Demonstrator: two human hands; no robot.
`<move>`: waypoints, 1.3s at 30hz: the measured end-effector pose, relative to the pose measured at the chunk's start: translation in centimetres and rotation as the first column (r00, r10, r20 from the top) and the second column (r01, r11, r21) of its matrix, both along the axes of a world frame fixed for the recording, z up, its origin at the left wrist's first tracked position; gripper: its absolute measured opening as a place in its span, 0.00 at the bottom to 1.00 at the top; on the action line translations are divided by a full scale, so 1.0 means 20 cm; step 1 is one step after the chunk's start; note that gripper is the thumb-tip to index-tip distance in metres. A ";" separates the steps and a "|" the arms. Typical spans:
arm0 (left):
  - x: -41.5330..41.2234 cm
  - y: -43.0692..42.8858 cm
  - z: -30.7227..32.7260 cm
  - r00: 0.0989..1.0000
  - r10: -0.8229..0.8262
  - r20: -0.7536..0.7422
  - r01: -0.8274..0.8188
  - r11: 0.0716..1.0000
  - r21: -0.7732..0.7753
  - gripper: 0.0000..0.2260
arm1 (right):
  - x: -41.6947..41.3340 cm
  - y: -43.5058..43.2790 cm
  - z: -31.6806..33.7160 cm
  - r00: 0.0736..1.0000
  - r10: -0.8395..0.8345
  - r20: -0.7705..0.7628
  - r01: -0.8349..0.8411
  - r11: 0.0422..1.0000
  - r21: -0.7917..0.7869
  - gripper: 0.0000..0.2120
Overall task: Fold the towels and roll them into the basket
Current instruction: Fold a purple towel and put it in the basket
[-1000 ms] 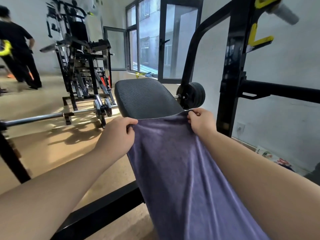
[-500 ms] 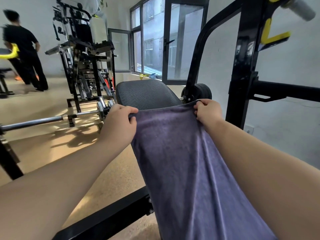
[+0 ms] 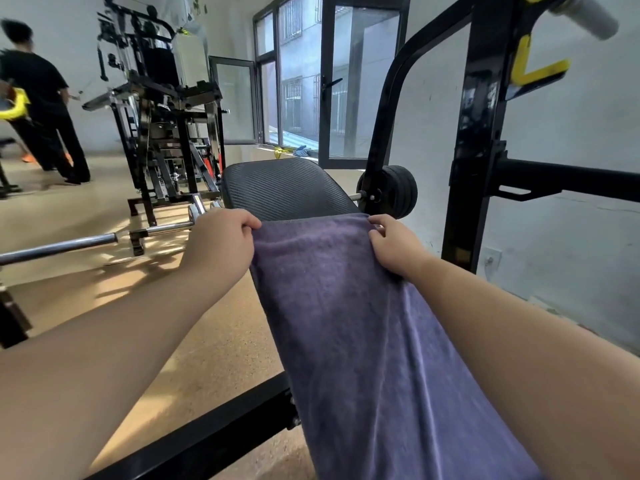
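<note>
hands on towel far edge

Black bench pad just beyond your fingers, weight plate right of them, steel bar to their left, perhaps a cable machine farther off

Both bare forearms reach forward from the lower corners of the view, drawing closer toward the hands. The left hand is knuckles-up, its fingers curled down and pinching the far left corner of the towel. The right hand mirrors it, fingers curled on the far right corner. The hands sit level, the towel's width apart.
</note>
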State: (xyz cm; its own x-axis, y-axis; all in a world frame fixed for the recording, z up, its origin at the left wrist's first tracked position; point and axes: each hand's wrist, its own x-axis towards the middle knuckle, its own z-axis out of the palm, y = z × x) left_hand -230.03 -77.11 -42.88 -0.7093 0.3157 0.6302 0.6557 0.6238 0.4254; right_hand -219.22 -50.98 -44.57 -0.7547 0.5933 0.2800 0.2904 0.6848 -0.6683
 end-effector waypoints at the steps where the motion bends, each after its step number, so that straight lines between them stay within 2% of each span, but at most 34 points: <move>1: -0.01 -0.01 0.00 1.000 0.015 -0.002 -0.015 0.999 0.030 0.14 | 0.00 -0.01 0.00 1.000 0.016 0.013 -0.016 1.000 0.021 0.21; 6: 0.02 -0.03 -0.01 0.997 0.083 0.006 -0.083 0.997 0.006 0.14 | 0.01 -0.04 -0.01 0.993 0.081 0.082 -0.087 0.993 0.081 0.26; 9: 0.09 -0.01 -0.02 0.993 0.104 -0.056 -0.107 0.992 -0.060 0.13 | 0.04 -0.05 -0.01 0.994 0.051 0.094 -0.061 0.992 0.107 0.26; 13: 0.20 0.02 -0.04 0.984 0.033 -0.176 -0.056 0.990 -0.127 0.14 | 0.13 -0.07 0.00 0.995 0.001 0.096 -0.014 0.990 0.143 0.26; 17: 0.35 0.06 -0.08 0.972 -0.095 -0.217 0.056 0.982 -0.179 0.14 | 0.31 -0.13 0.01 0.986 -0.001 0.168 -0.029 0.984 0.176 0.26; 25: 0.71 0.09 -0.20 0.965 -0.216 -0.151 0.150 0.921 -0.358 0.12 | 0.77 -0.24 0.00 0.921 -0.004 0.390 -0.115 0.952 0.282 0.24; 33: 1.11 0.12 -0.33 0.901 -0.430 0.050 0.405 0.796 -0.450 0.13 | 1.23 -0.35 -0.13 0.841 0.025 0.540 -0.174 0.959 0.226 0.26; 39: 1.42 0.17 -0.43 0.854 -0.510 0.101 0.475 0.687 -0.549 0.15 | 1.52 -0.43 -0.22 0.755 0.040 0.655 -0.213 0.959 0.187 0.30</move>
State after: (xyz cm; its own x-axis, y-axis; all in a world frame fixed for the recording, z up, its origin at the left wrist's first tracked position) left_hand -201.63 -73.70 -51.40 -0.3235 0.9046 0.2776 0.9461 0.3148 0.0768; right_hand -188.82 -59.65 -48.98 -0.8695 0.4606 -0.1784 0.4884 0.8556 -0.1714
